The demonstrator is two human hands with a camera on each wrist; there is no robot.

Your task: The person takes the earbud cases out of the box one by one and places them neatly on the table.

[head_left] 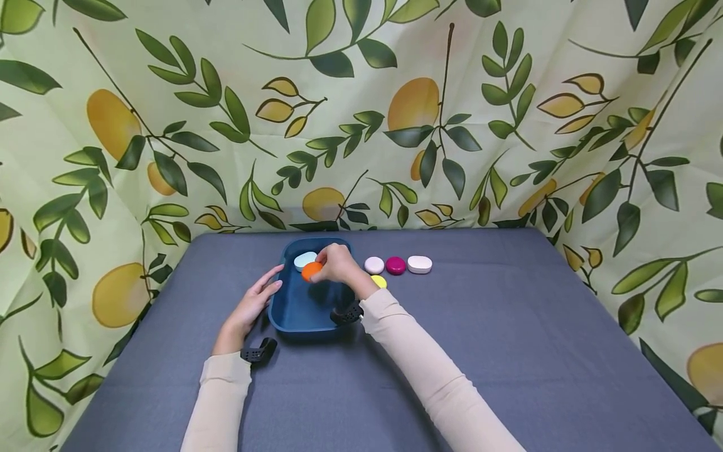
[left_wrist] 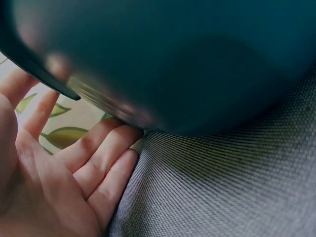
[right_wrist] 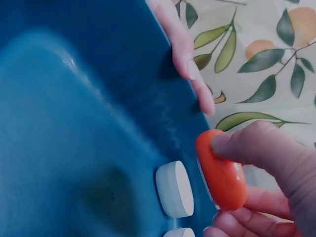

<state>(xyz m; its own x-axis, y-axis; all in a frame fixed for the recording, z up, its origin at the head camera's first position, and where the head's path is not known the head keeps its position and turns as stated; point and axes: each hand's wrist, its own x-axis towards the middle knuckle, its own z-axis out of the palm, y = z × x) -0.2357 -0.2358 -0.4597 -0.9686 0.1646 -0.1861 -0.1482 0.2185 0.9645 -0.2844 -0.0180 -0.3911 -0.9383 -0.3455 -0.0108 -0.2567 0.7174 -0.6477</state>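
Note:
An orange soap bar [head_left: 312, 271], rounded and glossy, is pinched between the thumb and fingers of my right hand [head_left: 339, 263], above the far part of a blue tray [head_left: 294, 307]. In the right wrist view the orange bar tilts beside the tray's wall. A pale blue soap bar [head_left: 305, 260] lies in the tray's far left corner. The right wrist view shows a pale bar [right_wrist: 175, 190] there and the edge of a second pale one [right_wrist: 180, 232]. My left hand [head_left: 254, 307] rests against the tray's left side with extended fingers, fingertips touching its wall and rim.
Right of the tray, on the grey cloth-covered table [head_left: 480, 339], lie a pale pink bar [head_left: 374, 265], a magenta one [head_left: 396, 265], a whitish oval one [head_left: 420, 264] and a yellow one [head_left: 380, 281], partly behind my right wrist. A leaf-patterned curtain [head_left: 361, 125] stands behind.

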